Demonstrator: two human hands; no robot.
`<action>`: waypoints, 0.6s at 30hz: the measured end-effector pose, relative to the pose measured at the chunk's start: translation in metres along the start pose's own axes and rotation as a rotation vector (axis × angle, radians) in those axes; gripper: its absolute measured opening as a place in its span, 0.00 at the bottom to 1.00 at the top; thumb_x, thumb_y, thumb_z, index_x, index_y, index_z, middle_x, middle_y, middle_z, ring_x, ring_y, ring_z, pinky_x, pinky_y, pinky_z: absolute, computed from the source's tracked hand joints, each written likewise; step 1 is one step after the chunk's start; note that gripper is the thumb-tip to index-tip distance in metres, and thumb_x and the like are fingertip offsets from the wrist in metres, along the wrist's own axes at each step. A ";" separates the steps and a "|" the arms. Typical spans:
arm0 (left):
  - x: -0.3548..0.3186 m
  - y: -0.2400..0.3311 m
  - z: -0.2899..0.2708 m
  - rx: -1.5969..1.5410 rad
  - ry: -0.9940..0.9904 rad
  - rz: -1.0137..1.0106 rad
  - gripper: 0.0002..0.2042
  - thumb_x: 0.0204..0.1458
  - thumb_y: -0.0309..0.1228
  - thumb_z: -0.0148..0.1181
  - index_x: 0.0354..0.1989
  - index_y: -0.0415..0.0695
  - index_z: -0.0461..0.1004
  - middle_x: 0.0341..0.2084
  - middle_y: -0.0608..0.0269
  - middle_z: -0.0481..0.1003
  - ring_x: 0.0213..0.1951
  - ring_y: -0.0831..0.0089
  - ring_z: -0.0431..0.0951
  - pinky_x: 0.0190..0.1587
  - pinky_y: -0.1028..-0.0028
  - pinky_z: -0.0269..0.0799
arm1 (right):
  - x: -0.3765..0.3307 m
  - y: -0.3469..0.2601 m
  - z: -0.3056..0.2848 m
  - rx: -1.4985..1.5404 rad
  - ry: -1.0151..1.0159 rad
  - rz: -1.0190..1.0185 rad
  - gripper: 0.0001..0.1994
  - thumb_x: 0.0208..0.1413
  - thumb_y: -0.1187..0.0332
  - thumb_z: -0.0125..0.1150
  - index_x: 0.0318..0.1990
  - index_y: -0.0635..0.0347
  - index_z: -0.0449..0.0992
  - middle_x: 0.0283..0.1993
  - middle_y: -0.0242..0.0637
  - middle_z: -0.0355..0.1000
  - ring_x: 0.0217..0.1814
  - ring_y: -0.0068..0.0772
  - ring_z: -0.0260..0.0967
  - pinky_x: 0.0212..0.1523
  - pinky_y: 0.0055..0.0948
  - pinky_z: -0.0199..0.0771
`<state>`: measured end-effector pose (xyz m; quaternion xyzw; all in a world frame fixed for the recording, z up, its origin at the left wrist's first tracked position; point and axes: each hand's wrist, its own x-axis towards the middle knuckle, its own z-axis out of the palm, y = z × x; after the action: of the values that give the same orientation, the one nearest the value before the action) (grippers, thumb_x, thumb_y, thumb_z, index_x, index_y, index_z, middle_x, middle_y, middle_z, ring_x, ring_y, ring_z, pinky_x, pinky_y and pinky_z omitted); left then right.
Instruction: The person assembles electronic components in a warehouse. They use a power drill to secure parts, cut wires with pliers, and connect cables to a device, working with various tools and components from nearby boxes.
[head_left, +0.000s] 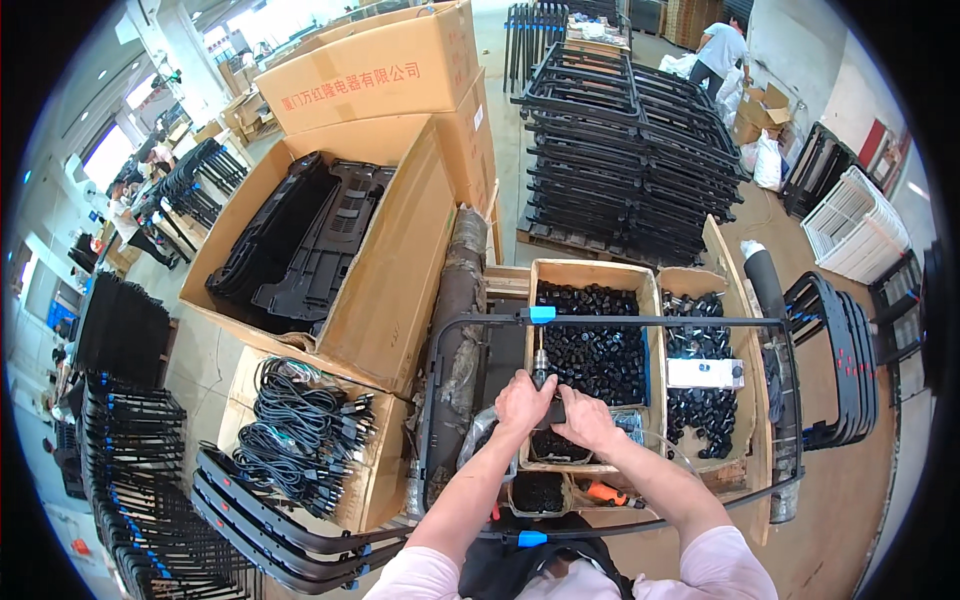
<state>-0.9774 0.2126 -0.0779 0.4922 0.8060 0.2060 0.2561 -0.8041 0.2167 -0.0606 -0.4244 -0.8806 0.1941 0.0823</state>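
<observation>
A black rectangular tube frame (660, 321) with rounded corners lies across the bench in front of me. A blue piece (542, 315) is on its far bar and another blue piece (531, 538) is on its near bar. Inside the frame, my left hand (522, 404) is closed around a power drill (541, 362) just behind its metal chuck. My right hand (588, 419) is closed on the drill's dark body, which both hands largely cover. The thin bit points away from me toward the far blue piece; whether it touches cannot be made out.
Under the frame stand bins of small black parts (590, 340), a white box (705, 373) and an orange-handled tool (608, 492). Left are black cables (300, 430) and a carton (390, 310) of black panels. Stacked frames (630, 150) stand beyond; a person (722, 52) bends far right.
</observation>
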 end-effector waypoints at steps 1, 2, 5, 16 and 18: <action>0.001 0.001 0.002 0.004 0.005 -0.003 0.33 0.57 0.60 0.65 0.42 0.34 0.76 0.41 0.33 0.83 0.46 0.37 0.85 0.51 0.46 0.80 | 0.001 0.002 0.000 0.012 -0.002 0.006 0.39 0.45 0.59 0.81 0.62 0.70 0.67 0.47 0.55 0.80 0.50 0.56 0.82 0.51 0.47 0.84; 0.002 0.001 0.004 0.008 0.010 -0.006 0.33 0.58 0.61 0.64 0.42 0.34 0.76 0.41 0.33 0.83 0.46 0.37 0.85 0.51 0.47 0.80 | 0.002 0.005 0.002 0.013 0.000 0.008 0.39 0.45 0.59 0.81 0.61 0.70 0.67 0.47 0.56 0.80 0.50 0.56 0.82 0.51 0.47 0.84; 0.005 0.003 0.006 0.008 0.020 -0.007 0.33 0.59 0.61 0.63 0.43 0.34 0.76 0.41 0.33 0.83 0.46 0.37 0.85 0.51 0.47 0.79 | 0.004 0.009 0.006 0.019 0.000 0.021 0.38 0.45 0.59 0.81 0.60 0.69 0.68 0.47 0.56 0.81 0.51 0.57 0.82 0.51 0.47 0.84; 0.013 0.008 0.008 0.026 0.015 -0.001 0.32 0.59 0.58 0.65 0.44 0.33 0.75 0.41 0.34 0.83 0.45 0.38 0.85 0.51 0.46 0.80 | 0.011 0.016 0.009 0.083 -0.026 0.060 0.37 0.46 0.59 0.81 0.58 0.67 0.67 0.47 0.57 0.81 0.51 0.57 0.82 0.50 0.48 0.84; 0.017 0.009 0.006 0.034 -0.003 -0.012 0.32 0.58 0.58 0.65 0.44 0.33 0.75 0.41 0.34 0.83 0.45 0.38 0.85 0.51 0.47 0.81 | 0.012 0.017 0.012 0.080 -0.018 0.082 0.39 0.46 0.60 0.81 0.62 0.66 0.66 0.47 0.57 0.82 0.51 0.57 0.82 0.51 0.49 0.83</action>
<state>-0.9735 0.2325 -0.0809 0.4919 0.8120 0.1902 0.2500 -0.8029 0.2323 -0.0785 -0.4548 -0.8547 0.2361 0.0832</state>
